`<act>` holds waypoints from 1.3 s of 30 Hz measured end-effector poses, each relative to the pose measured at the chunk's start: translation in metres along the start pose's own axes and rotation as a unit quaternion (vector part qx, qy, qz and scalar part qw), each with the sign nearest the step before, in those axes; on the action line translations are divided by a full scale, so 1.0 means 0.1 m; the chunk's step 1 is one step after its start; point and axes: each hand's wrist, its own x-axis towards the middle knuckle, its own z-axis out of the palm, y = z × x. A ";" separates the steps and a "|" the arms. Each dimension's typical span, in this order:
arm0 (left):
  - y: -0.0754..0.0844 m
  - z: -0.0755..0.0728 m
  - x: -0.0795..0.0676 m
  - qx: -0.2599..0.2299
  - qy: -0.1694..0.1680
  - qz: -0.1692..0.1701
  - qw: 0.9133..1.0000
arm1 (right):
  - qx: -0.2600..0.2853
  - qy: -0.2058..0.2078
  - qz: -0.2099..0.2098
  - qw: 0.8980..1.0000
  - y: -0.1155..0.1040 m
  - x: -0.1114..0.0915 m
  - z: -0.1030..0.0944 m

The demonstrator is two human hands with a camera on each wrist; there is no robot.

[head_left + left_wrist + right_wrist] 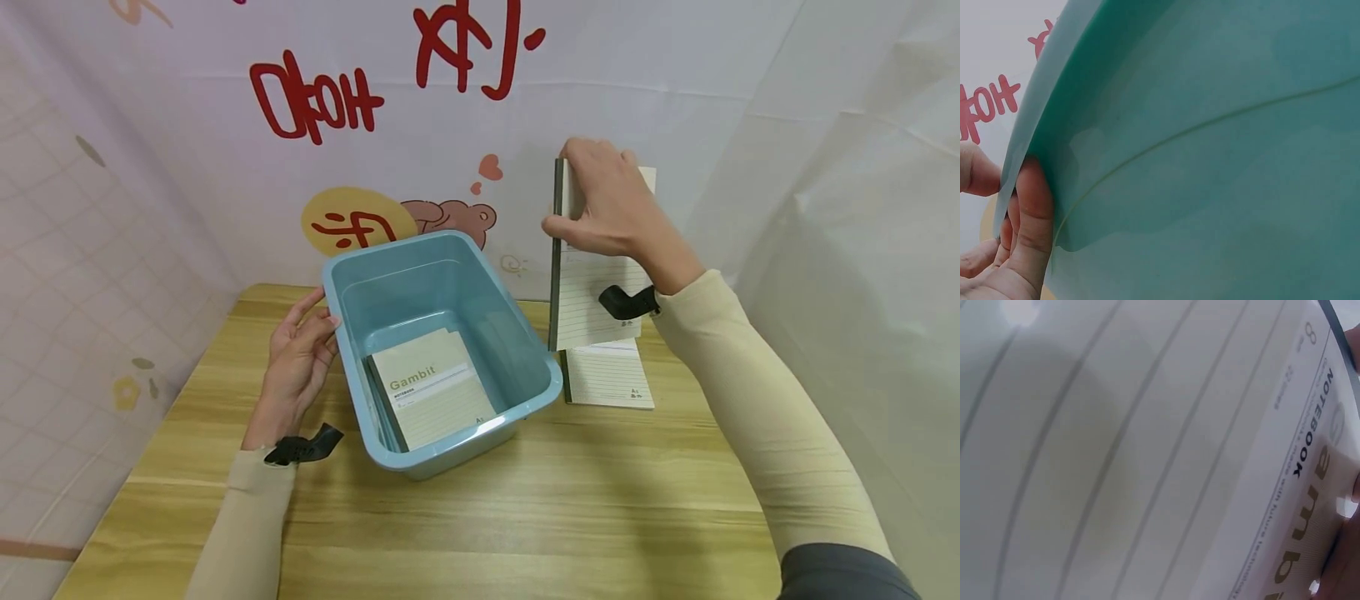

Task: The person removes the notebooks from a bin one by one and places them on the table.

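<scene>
Right hand [611, 198] gripping lined notebook [583, 293], left hand [300, 358] pinching glossy plastic tub [405, 287] (round-cornered)

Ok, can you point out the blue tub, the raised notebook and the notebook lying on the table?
Blue tub [405, 292]: head view, inside of the far wall.
Raised notebook [581, 296]: head view, lower part of the cover.
Notebook lying on the table [606, 380]: head view, lined cover.

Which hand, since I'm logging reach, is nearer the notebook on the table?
Right: the right hand is above that notebook; the left hand is across the blue bin from it.
</scene>
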 end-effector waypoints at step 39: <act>-0.01 -0.01 0.01 -0.003 -0.011 0.001 1.000 | -0.073 -0.163 0.165 0.970 1.91 -1.41 0.79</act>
